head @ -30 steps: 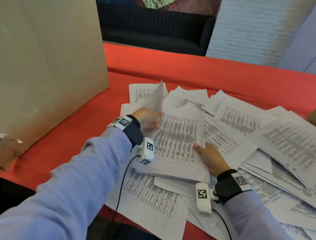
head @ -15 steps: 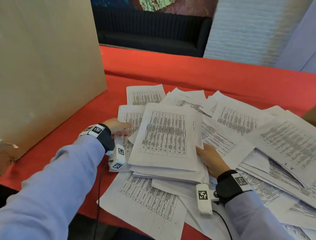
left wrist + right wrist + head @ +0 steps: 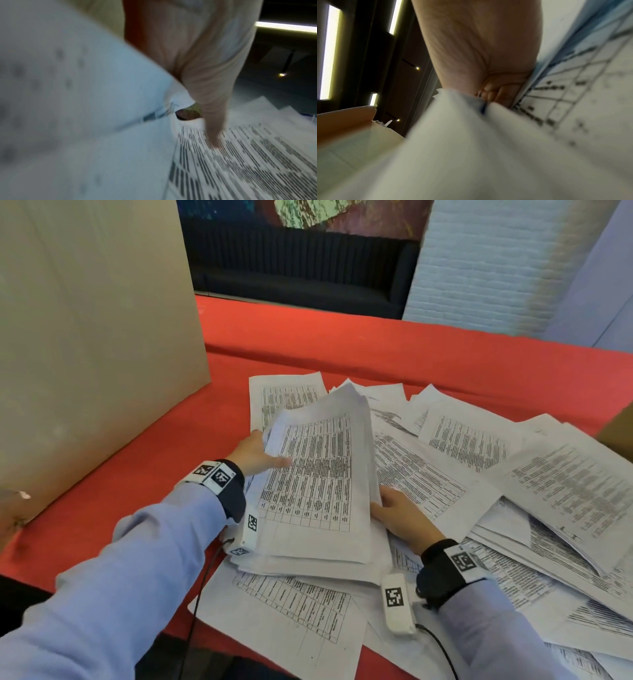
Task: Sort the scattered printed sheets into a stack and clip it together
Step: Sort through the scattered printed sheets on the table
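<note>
Centre of the head view: a stack (image 3: 318,491) of printed sheets, tilted, its top page a ruled table whose print is too small to read. The left hand (image 3: 255,455) grasps the stack's left edge, thumb (image 3: 212,119) flat on the top page and fingers hidden beneath. The right hand (image 3: 399,517) grips the right edge, fingers curled under the paper. Loose sheets (image 3: 479,467) lie scattered to the right and below on the red bench (image 3: 342,347). Both wristbands (image 3: 464,561) carry black-and-white square marker codes. Upper left: a cardboard panel (image 3: 85,337).
</note>
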The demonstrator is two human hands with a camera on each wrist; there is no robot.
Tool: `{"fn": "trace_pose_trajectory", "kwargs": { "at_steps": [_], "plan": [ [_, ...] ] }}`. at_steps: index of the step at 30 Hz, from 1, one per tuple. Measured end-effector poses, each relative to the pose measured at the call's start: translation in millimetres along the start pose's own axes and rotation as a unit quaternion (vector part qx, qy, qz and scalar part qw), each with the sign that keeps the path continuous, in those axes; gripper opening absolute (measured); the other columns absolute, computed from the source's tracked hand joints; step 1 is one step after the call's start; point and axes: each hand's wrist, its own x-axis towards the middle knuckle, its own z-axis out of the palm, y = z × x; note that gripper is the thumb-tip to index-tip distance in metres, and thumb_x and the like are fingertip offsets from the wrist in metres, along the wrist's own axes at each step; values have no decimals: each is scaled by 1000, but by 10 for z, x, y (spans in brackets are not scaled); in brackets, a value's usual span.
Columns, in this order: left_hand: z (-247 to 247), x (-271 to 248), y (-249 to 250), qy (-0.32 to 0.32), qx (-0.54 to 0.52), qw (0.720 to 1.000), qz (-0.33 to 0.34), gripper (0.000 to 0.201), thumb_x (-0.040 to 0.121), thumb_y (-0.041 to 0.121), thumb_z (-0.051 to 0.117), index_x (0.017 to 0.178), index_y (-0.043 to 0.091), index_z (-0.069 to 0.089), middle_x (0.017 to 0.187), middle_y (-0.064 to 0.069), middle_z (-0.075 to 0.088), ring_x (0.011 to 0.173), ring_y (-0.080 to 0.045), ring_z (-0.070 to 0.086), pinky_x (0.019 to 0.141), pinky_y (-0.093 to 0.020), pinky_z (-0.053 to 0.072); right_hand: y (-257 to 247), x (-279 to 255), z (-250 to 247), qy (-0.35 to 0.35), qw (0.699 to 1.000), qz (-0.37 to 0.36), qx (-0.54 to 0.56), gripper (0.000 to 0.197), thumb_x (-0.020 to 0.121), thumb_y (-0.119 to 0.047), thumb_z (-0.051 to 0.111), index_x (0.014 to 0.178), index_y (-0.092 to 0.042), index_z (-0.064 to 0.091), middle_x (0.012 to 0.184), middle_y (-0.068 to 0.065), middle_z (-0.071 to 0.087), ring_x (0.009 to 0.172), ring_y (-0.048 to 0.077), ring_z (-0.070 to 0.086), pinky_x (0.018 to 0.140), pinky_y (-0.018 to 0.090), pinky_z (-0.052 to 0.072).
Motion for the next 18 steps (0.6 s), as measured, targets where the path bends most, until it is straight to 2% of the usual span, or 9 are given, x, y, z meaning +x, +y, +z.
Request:
{"fn": "trace_pose_trajectory", "kwargs": {
  "at_steps": [4,6,7,9,10,11,13,15,18],
  "plan": [
    [32,-25,-26,114,49,992,22,22,85,13,66,100,-2,58,101,-15,61,84,-31,56,67,-30,42,34,25,-22,44,999,10,3,22,94,-18,58,114,-13,64,105,6,74,95,24,71,87,43,57],
    [-76,-26,-78,151,65,986,23,20,86,12,63,72,3,52,75,-11,56,72,-29,51,53,-29,37,73,42,-67,81,995,26,45,24,96,-17,56,118,-10,61,106,9,73,94,26,71,85,44,57],
    [-162,-28,-88,175,55,983,24,22,86,12,62,70,1,52,71,-12,55,70,-30,52,52,-30,36,87,38,-85,95,992,31,71,22,97,-16,54,118,-9,60,106,11,72,94,27,70,82,42,58],
    [-416,-64,-38,245,-8,968,54,20,85,11,61,78,-7,59,76,-22,59,65,-34,53,58,-32,39,95,21,-102,106,986,34,121,17,99,-14,50,114,-11,58,109,15,69,98,29,68,81,39,58],
    [-589,-112,26,285,-47,954,81,19,85,11,62,79,-8,61,75,-26,57,100,-48,48,59,-32,37,91,13,-101,103,985,30,138,16,99,-12,49,113,-12,58,109,15,69,99,29,68,81,38,58],
    [-782,-177,111,323,-84,936,112,16,85,11,63,78,-4,61,74,-24,53,76,-10,34,57,-29,36,92,10,-96,99,984,27,148,16,100,-11,48,112,-13,58,108,13,69,98,28,68,80,36,58],
    [-1141,-344,316,369,-144,904,163,13,87,12,63,77,5,59,81,-15,51,59,-15,44,50,-20,37,86,6,-77,87,983,23,158,17,100,-9,46,110,-14,58,103,7,71,93,22,70,75,31,59],
    [-1344,-449,461,373,-220,882,185,10,89,13,61,93,5,65,90,-5,58,67,-7,55,50,-10,40,68,0,-68,82,984,28,156,19,100,-8,46,115,-10,57,104,9,71,88,20,70,67,27,59],
    [-1182,-385,479,297,-282,899,156,19,89,13,62,106,4,61,72,11,64,58,4,58,52,-10,43,41,-8,-76,83,985,35,144,20,98,-9,50,117,-2,56,108,19,69,82,22,70,57,23,57]
  ]
}}
